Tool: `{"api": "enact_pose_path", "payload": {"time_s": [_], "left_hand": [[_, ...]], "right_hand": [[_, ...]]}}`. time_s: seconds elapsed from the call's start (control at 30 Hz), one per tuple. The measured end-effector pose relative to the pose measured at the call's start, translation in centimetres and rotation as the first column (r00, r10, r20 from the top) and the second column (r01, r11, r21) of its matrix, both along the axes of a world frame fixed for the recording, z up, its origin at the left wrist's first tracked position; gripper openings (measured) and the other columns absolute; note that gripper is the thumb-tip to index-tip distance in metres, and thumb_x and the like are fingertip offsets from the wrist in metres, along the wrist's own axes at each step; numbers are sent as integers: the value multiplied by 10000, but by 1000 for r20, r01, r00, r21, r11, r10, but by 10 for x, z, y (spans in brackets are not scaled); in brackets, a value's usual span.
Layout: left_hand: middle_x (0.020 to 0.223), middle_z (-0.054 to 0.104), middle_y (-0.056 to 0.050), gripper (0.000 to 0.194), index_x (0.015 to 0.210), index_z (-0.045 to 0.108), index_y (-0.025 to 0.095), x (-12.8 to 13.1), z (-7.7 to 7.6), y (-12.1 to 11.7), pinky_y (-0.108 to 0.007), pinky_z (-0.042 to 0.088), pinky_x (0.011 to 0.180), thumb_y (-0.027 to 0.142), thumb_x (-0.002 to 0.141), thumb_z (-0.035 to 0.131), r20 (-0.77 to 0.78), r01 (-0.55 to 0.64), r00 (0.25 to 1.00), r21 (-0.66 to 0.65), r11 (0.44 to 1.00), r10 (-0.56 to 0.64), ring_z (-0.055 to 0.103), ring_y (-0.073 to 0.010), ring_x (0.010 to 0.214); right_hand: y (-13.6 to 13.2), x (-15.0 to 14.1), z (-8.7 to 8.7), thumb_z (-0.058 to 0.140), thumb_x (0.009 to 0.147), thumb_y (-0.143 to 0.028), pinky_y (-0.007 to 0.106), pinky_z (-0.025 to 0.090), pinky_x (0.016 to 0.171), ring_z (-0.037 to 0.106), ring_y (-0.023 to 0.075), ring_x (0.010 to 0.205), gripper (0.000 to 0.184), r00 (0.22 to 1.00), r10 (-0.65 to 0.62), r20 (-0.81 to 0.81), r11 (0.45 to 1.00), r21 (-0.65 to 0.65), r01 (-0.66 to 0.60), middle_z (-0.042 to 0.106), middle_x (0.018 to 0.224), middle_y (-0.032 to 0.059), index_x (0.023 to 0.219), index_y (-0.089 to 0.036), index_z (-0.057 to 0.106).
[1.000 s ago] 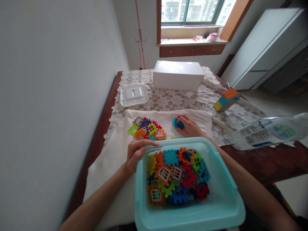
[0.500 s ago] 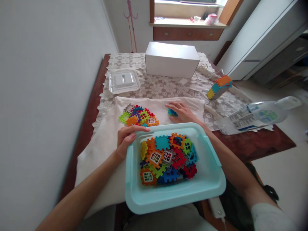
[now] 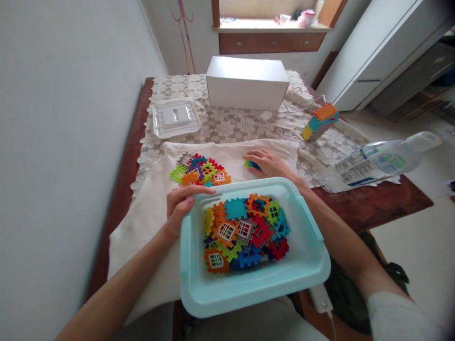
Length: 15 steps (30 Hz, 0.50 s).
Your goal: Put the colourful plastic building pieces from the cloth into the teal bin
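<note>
Interlocking tiles [image 3: 235,209] are noted in a turquoise tub [image 3: 305,265], piled unevenly toward its left side. A separate tile pile [image 3: 191,178] is found on the white cloth [image 3: 142,246], just beyond the tub. The tub's far corner is pinched by the left grip [image 3: 180,203], thumb and fingers closed over the rim. Blue and green tiles [image 3: 248,163] on the cloth are partly covered by the right grip [image 3: 268,166]; the fingers are bent over them, but whether anything is pinched cannot be told.

The near part of the tub appears to extend past the edge of the desk [image 3: 373,208], and its support underneath is hidden. Tipping and spillage are judged possible should the left hold be loosened or the near rim be pressed down. The tub could also be jolted by the right forearm [image 3: 341,246], which lies along its side. Dragging of the loose cloth could cause the pile to be scattered. The clear bottle [image 3: 369,163] could be knocked by an outward swing of the right elbow.
</note>
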<state>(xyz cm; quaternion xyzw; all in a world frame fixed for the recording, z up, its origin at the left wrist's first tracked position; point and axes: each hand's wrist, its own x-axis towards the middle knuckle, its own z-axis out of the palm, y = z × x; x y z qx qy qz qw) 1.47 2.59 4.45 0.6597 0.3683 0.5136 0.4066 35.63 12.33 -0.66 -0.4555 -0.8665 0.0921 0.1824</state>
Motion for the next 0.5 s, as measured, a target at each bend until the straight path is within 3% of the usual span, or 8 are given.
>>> {"api": "enact_pose_path", "payload": {"time_s": [0.2, 0.33, 0.5], "left_hand": [[921, 903, -58, 354, 957, 953, 226, 1, -1, -1, -363, 466, 567, 347, 914, 623, 16, -8, 1000, -39, 999, 9, 716, -207, 652], [928, 905, -57, 350, 961, 953, 225, 1, -1, 0, -362, 498, 598, 333, 903, 625, 17, 4, 1000, -32, 999, -3, 753, -216, 692], [924, 906, -56, 348, 958, 954, 229, 1, 1, 0, -360, 525, 619, 333, 908, 627, 14, 4, 1000, -34, 999, -3, 777, -223, 716]], "right_hand": [[7, 0, -9, 657, 1118, -372, 608, 605, 1155, 680, 378, 1313, 320, 1000, 24, 10, 999, 47, -25, 724, 1412, 181, 1373, -229, 785], [11, 0, -16, 695, 1096, -375, 559, 613, 1144, 698, 353, 1298, 249, 995, 44, -88, 997, 61, -39, 751, 1363, 170, 1269, -214, 771], [12, 0, -20, 683, 1088, -372, 497, 622, 1125, 745, 313, 1252, 248, 967, 36, -254, 999, 23, -31, 771, 1363, 159, 1278, -224, 741]]}}
